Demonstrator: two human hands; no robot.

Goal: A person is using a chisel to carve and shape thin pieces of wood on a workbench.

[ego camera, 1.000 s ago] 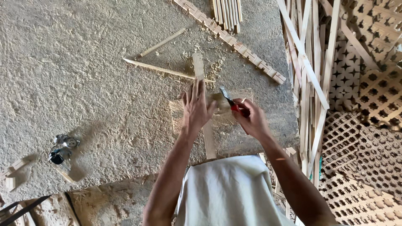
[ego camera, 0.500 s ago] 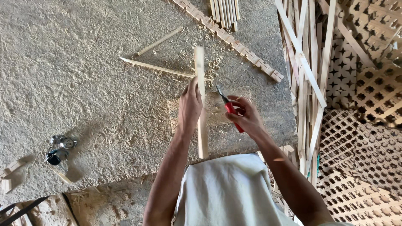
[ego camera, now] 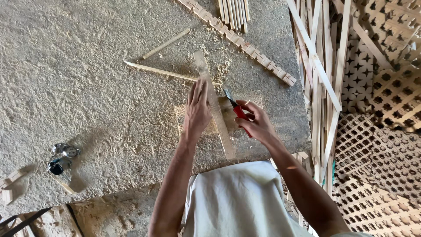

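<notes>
Two hands worked at the middle: the left hand (ego camera: 197,109) lay with fingers spread flat on a long wooden slat (ego camera: 215,105), while the right hand (ego camera: 254,123) (fingers closed tight) gripped a red-handled knife (ego camera: 234,107) against its right edge, above the dusty floor (ego camera: 87,87).

Both bare forearms reach forward from the body, converging slightly. The left hand (ego camera: 197,109) is extended flat, fingers straight and together, pointing ahead. The right hand (ego camera: 254,123) is curled closed, seemingly gripping, knuckles up.
</notes>
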